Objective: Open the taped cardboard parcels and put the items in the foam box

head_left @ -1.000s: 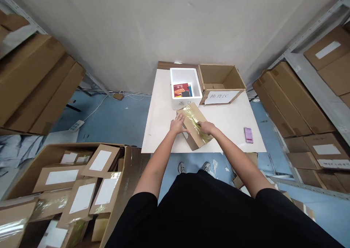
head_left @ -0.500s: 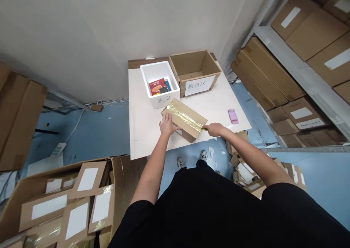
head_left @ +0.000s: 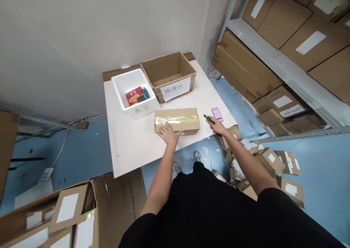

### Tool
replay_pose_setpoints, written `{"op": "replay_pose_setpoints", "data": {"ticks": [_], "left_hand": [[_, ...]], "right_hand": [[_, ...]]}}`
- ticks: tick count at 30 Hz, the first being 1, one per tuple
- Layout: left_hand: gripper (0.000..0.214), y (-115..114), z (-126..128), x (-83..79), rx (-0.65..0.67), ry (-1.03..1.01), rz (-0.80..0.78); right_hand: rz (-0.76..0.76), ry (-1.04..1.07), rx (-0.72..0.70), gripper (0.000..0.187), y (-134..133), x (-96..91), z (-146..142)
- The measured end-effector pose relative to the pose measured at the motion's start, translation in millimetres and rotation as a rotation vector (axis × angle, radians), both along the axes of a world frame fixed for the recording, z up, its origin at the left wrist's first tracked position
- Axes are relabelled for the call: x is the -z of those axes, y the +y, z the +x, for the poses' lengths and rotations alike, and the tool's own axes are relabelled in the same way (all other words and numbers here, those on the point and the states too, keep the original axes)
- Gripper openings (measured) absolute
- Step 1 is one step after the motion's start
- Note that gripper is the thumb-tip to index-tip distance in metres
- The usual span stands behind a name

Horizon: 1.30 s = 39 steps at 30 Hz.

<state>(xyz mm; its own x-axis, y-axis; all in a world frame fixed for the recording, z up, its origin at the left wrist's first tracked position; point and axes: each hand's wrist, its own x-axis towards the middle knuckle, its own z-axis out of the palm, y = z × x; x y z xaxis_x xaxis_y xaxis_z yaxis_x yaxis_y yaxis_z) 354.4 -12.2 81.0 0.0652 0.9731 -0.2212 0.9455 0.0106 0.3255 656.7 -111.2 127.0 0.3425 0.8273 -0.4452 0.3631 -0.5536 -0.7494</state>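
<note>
A taped cardboard box [head_left: 188, 122] lies lengthwise near the front edge of the white table [head_left: 128, 146], shiny yellowish tape running along its top. My left hand [head_left: 168, 133] rests on its near left side with the fingers spread. To the right of the box, my right hand [head_left: 217, 126] grips a black and yellow box cutter [head_left: 208, 119], held apart from the cardboard. Just beyond that hand lies a phone [head_left: 217, 114] with a pink screen.
At the table's back stand a white foam box [head_left: 136, 112] holding books [head_left: 136, 96] and an open cardboard box [head_left: 168, 73] with a paper sign. Parcels fill a large carton [head_left: 100, 193] at lower left; more parcels [head_left: 270, 160] lie on the floor at right, below shelving [head_left: 273, 65].
My right hand has drawn the box cutter away from the box's right end, towards the phone. The box has turned from slanted to nearly level; my left hand stays on it. The camera view has shifted.
</note>
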Motion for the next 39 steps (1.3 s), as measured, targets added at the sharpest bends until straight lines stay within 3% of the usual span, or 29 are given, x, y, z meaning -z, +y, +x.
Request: {"op": "replay_pose_setpoints", "data": {"ticks": [2, 7, 9, 14, 20, 23, 29, 39], "left_hand": [[0.119, 6, 9, -3.2, 0.075, 0.047, 0.044], [0.074, 32, 17, -8.4, 0.508, 0.135, 0.044], [0.068, 36, 17, -8.4, 0.559, 0.175, 0.016], [0.067, 33, 18, -6.1, 0.540, 0.233, 0.010], [0.067, 31, 19, -4.4, 0.524, 0.246, -0.006], [0.067, 30, 18, -2.8, 0.524, 0.245, -0.017], [0.068, 25, 13, 5.1, 0.519, 0.229, -0.018], [0.067, 19, 8, 19.3, 0.510, 0.184, 0.013]], "right_hand": [[0.026, 0.124, 0.058, 0.066, 10, 11.6, 2], [0.055, 0.284, 0.053, 0.065, 34, 21.8, 6], [0.054, 0.298, 0.033, 0.065, 41, 19.8, 7], [0.000, 0.231, -0.041, 0.061, 52, 10.8, 9], [-0.058, -0.176, -0.291, 0.061, 63, -8.2, 8], [-0.111, -0.258, -0.360, 0.062, 64, -19.2, 6], [-0.165, -0.190, -0.390, 0.062, 50, -29.7, -1], [-0.151, -0.253, -0.353, 0.064, 23, -23.8, -17]]}}
